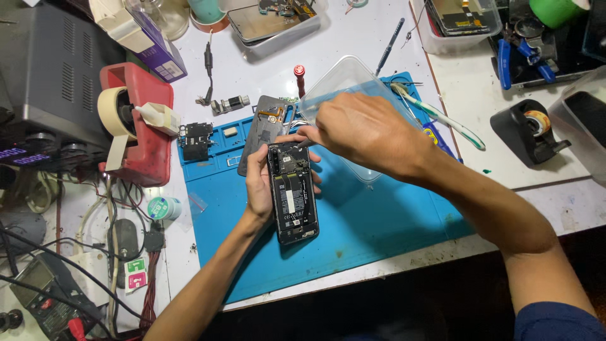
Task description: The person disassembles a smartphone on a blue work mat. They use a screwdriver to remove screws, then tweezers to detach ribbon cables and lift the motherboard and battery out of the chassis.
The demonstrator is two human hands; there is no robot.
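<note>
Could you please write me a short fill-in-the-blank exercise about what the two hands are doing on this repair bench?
1. The left hand holds an opened ____ with its back cover off.
2. The right hand works at the phone's ____ end.
3. Under both hands lies a ____ work mat.
4. The tape roll sits on a ____ dispenser.

Missing words: phone; top; blue; red

I count two hands at work, my left (260,183) and my right (356,129), on one opened phone (292,192). One blue mat (379,221) lies under them. There are two tape dispensers, one red (136,123) and one black (527,129), one toothbrush (442,117), two clear tubs (344,79) (464,22), and one loose back cover (262,129).
</note>
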